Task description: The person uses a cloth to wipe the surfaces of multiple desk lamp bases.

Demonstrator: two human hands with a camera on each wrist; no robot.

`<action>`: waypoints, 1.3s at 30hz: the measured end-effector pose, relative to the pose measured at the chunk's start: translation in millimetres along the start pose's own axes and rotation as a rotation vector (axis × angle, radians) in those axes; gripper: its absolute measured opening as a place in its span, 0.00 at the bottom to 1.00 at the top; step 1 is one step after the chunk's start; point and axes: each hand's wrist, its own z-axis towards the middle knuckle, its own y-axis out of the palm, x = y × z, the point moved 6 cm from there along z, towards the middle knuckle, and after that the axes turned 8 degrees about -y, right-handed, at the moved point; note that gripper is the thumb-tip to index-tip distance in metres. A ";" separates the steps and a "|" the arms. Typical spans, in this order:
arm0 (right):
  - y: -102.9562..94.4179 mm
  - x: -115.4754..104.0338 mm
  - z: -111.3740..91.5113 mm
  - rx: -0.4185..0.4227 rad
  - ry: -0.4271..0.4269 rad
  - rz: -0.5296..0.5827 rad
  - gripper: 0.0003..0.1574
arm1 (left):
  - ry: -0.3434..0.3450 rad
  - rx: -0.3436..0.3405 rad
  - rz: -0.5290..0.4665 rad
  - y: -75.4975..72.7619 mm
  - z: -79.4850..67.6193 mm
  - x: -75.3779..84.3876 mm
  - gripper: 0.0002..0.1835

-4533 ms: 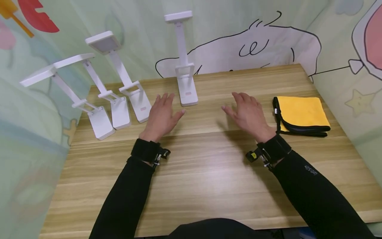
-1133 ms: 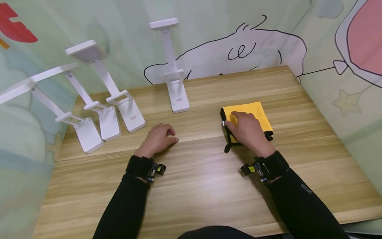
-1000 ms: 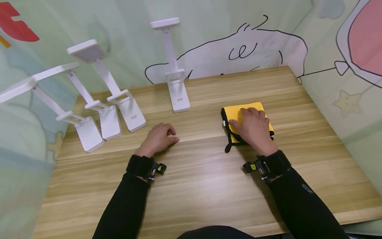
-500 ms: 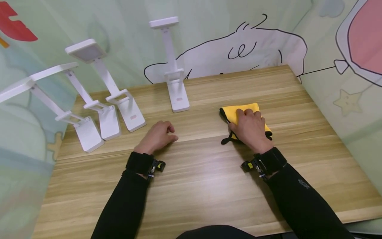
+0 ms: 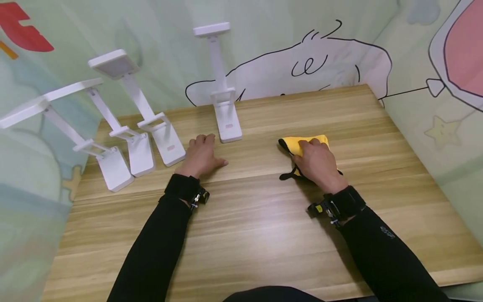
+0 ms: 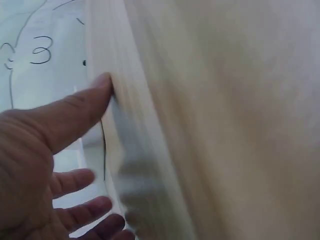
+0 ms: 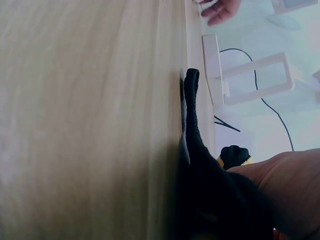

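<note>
My right hand (image 5: 318, 163) grips a folded yellow cloth with black edging (image 5: 296, 144), which is bunched up on the table. The cloth's black loop (image 7: 191, 95) sticks out toward the left; much of the rest is hidden under the hand. My left hand (image 5: 201, 156) holds nothing, its thumb and fingers (image 6: 75, 180) apart just over the tabletop. Closest to it are a white desk lamp (image 5: 228, 121), ahead and to the right, and another white desk lamp (image 5: 168, 144) on its left.
Two more white desk lamps, one (image 5: 141, 155) beside the other (image 5: 114, 170), stand at the table's left side with raised heads. Patterned curtains (image 5: 162, 50) border the back and sides of the wooden table (image 5: 260, 243).
The cloth has come from the table's right side toward the middle, and my right hand has bunched it in its fingers. In the last half second my left hand moved forward and its fingers straightened.
</note>
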 end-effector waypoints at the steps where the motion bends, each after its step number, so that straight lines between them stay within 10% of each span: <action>1: 0.5 0.5 -0.2 -0.003 0.009 0.001 0.25 | 0.007 0.003 0.001 0.0 3.4 0.9 0.54; 11: 4.9 -0.1 -2.0 -0.035 0.058 0.029 0.28 | 0.182 -0.143 0.023 8.1 22.6 17.3 0.59; 19: 5.6 0.8 -3.4 -0.022 0.075 0.012 0.29 | 0.185 -0.203 0.052 13.0 22.6 22.9 0.55; 39: 5.3 1.8 -2.0 -0.029 0.092 0.004 0.31 | 0.299 -0.252 0.102 19.0 -13.3 42.1 0.50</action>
